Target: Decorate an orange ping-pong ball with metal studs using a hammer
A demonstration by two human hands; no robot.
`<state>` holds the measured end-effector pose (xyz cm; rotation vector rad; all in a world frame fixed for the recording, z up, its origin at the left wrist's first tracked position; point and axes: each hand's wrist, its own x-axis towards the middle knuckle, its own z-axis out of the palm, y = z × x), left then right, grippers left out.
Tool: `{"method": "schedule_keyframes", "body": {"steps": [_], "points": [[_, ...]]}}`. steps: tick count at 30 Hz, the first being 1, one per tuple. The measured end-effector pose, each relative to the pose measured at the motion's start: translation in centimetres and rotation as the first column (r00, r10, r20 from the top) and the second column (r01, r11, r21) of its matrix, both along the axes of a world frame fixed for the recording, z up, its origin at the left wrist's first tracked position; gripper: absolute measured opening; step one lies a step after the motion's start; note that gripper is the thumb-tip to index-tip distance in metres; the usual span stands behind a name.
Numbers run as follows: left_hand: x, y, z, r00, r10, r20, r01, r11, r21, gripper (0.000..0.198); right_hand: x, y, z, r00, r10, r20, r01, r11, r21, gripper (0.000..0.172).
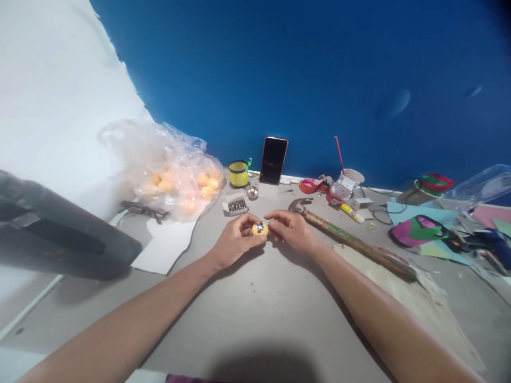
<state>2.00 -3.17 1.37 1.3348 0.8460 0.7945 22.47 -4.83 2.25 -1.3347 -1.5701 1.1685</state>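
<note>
Yellow ball [259,231] sits held within the curled left hand [236,240].

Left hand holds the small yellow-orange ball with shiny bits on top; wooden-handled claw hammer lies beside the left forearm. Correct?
One fix: the wooden-handled claw hammer lies beside the right forearm, not the left, as the head view shows. The left hand does hold the small yellow-orange ball with shiny bits on top.

Blue wall [255,74] behind grey table [239,319].
</note>
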Motion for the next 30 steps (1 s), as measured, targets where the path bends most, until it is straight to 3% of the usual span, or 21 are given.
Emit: {"method": "schedule_keyframes", "body": {"steps": [5,11,23,30], "points": [[0.07,-0.23,0.46,0.998,-0.039,-0.039,0.041,0.999,0.026,0.037,0.10,0.21,-0.76,0.956,-0.082,0.281,0.028,0.981,0.191,0.021],[0.01,-0.22,0.35,0.995,-0.073,-0.066,0.074,0.997,0.018,0.035,0.31,0.05,-0.98,0.830,-0.057,0.555,-0.115,0.956,0.270,0.023],[0.42,-0.34,0.09,0.997,0.011,-0.078,-0.007,0.999,0.044,0.043,0.18,-0.06,-0.56,0.824,-0.062,0.564,-0.111,0.957,0.267,0.021],[0.34,-0.37,0.14,0.998,-0.011,-0.066,0.014,0.999,0.039,0.042,0.25,-0.08,-0.64,0.816,-0.044,0.577,-0.148,0.948,0.281,0.022]]}}
